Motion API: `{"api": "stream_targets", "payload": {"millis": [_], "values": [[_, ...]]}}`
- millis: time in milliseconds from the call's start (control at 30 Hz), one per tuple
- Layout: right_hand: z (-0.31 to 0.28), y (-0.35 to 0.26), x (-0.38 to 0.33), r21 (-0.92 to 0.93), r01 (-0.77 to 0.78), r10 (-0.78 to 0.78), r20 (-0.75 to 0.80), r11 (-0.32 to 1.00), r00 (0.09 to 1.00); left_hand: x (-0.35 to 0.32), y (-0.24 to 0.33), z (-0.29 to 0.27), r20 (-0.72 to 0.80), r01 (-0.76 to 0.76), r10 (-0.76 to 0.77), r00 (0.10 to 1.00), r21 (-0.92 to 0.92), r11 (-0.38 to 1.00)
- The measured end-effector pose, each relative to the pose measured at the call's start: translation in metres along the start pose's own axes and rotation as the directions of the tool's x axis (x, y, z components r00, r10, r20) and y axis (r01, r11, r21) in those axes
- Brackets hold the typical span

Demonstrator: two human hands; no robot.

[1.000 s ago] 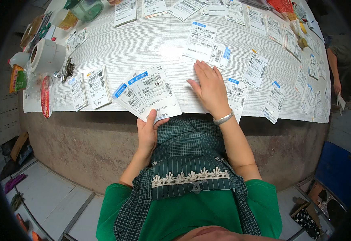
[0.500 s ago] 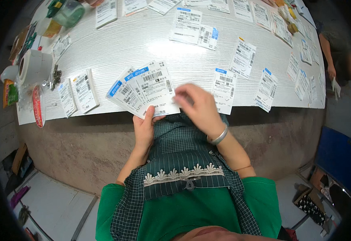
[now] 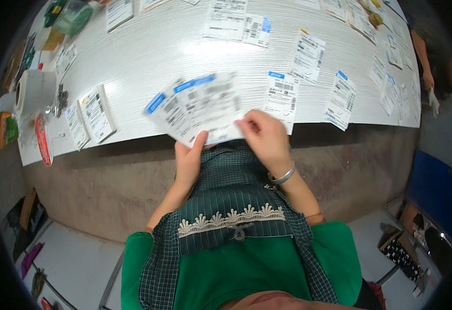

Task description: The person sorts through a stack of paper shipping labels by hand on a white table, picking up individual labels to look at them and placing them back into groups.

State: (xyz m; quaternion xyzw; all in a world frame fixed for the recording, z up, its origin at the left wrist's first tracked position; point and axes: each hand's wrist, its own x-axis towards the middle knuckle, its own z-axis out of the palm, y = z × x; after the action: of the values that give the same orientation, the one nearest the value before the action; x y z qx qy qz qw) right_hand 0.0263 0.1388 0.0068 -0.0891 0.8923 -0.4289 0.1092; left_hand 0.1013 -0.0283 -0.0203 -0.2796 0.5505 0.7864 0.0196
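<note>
My left hand (image 3: 189, 157) is closed on the lower edge of a fan of white shipping labels (image 3: 210, 109) with blue header strips, thumb on top. They are slightly blurred by motion, held just over the table's near edge. Wearing a silver bangle, my right hand (image 3: 266, 140) pinches the right edge of the top label with thumb and fingertips. To its right, a blue-headed label (image 3: 282, 95) lies flat, partly behind my hand. Farther right lies another blue-headed label (image 3: 341, 101), and a label with an orange mark (image 3: 307, 57) is beyond.
Two label stacks (image 3: 98, 114) lie left on the white table (image 3: 148, 62). Beside them are keys (image 3: 60, 99), a white roll (image 3: 35, 92) and a green-lidded jar (image 3: 73, 18). More labels cover the far and right sides. Another person's hand (image 3: 428, 81) shows beyond the right edge.
My right hand has come to the fan's right edge and its fingers have closed there. The fan has shifted slightly right. The whole view has tilted a little, moving the table upward.
</note>
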Motion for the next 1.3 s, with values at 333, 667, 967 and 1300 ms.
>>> {"api": "stream_targets", "payload": {"millis": [333, 667, 967, 1300], "values": [[-0.01, 0.006, 0.011, -0.299, 0.006, -0.063, -0.182, 0.954, 0.981, 0.008, 0.009, -0.004, 0.052, 0.03, -0.027, 0.998, -0.067, 0.997], [0.008, -0.016, -0.013, 0.175, 0.078, -0.091, 0.069, 0.981, 0.993, -0.003, 0.007, -0.005, 0.053, 0.001, 0.004, 0.999, -0.087, 0.996], [-0.021, 0.015, -0.021, 0.149, 0.103, -0.088, -0.104, 0.984, 0.991, -0.006, 0.003, 0.04, 0.216, 0.042, -0.034, 0.976, -0.036, 0.998], [-0.11, 0.093, -0.039, 0.298, -0.109, 0.261, -0.537, 0.948, 0.802, 0.009, 0.003, 0.113, 0.516, 0.184, -0.203, 0.832, 0.089, 0.979]]}}
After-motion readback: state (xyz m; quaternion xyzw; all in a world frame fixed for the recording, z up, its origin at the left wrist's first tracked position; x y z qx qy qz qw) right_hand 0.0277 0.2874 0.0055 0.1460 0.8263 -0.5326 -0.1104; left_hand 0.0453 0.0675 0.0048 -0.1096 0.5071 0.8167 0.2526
